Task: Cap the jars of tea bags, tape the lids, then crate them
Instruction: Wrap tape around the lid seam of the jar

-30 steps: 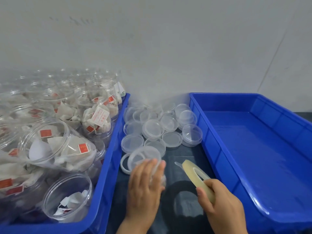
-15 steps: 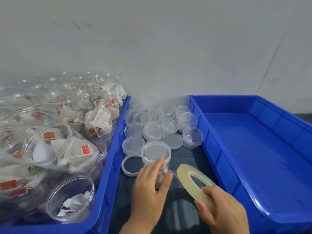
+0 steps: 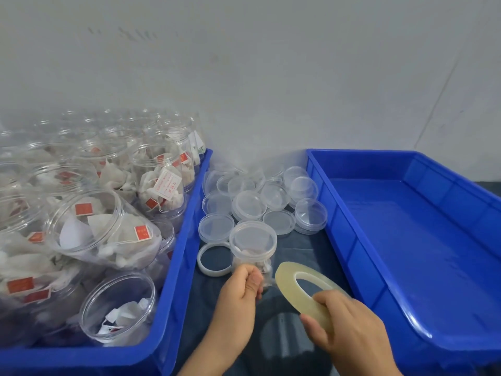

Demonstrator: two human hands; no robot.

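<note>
Head view: a capped clear plastic jar of tea bags (image 3: pixel 253 248), mid-bench between two blue crates, is gripped by the left hand (image 3: pixel 240 290). A translucent tape roll (image 3: pixel 303 290) is pinched in the right hand (image 3: pixel 349 327). Taping is judged next; a free tape end is needed at the lid seam.

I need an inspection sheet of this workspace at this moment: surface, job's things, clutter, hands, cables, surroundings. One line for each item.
Surface: dark table, seen between two blue crates.
Job's things: capped jar upright on the table; tape roll tilted beside it; loose lids piled behind; left crate full of uncapped jars of tea bags; right crate holds no jars.
Clutter: one white ring lying left of the capped jar.
Hands: left hand grips the jar low down; right hand grips the tape roll.
Cables: nothing seen.
Surroundings: plain grey wall behind.
</note>
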